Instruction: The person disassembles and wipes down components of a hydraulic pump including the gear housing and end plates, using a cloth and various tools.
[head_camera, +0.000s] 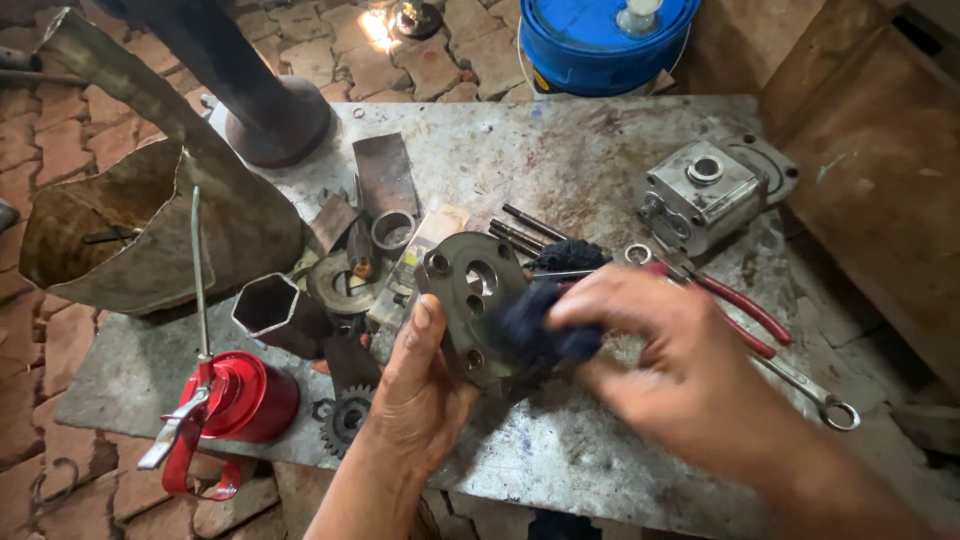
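Note:
My left hand (418, 385) grips a round grey metal plate (462, 290) with several holes, held tilted on edge over the metal table (590, 160). My right hand (672, 360) presses a dark blue rag (535, 325) against the plate's right face; the hand is blurred. The plate's lower right part is hidden behind the rag.
A red oil can (235, 395) with a long spout stands at the table's front left, a gear (347, 418) beside it. Red-handled pliers (735, 305) and a spanner (815, 395) lie at the right. A grey pump housing (700, 190) sits at the back right. A blue drum (600, 40) stands behind the table.

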